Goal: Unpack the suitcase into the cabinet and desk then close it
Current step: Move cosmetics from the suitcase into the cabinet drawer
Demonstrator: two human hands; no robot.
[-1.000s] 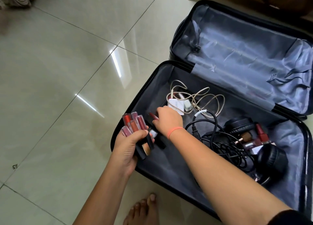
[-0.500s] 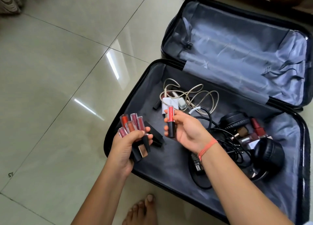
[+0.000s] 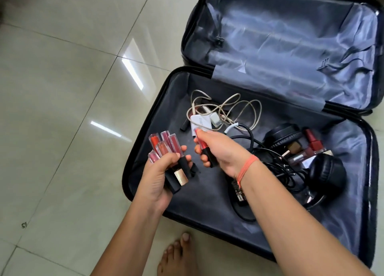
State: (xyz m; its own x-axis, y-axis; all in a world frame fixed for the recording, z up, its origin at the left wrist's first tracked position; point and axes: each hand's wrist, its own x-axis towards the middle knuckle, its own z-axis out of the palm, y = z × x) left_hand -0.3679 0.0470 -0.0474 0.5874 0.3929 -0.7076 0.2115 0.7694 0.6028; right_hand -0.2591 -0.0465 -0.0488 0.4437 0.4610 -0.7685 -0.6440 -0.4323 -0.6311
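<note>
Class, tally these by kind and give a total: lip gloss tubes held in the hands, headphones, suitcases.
Lip gloss tubes: 6 (5 showing in the left hand, 1 in the right hand)
Headphones: 1
Suitcase: 1
Total: 8

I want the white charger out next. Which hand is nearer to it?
Right. The right hand, gripping a red lip tube, is just below the white charger in the picture. The left hand, holding a bunch of lip tubes, is farther to its lower left.
</note>
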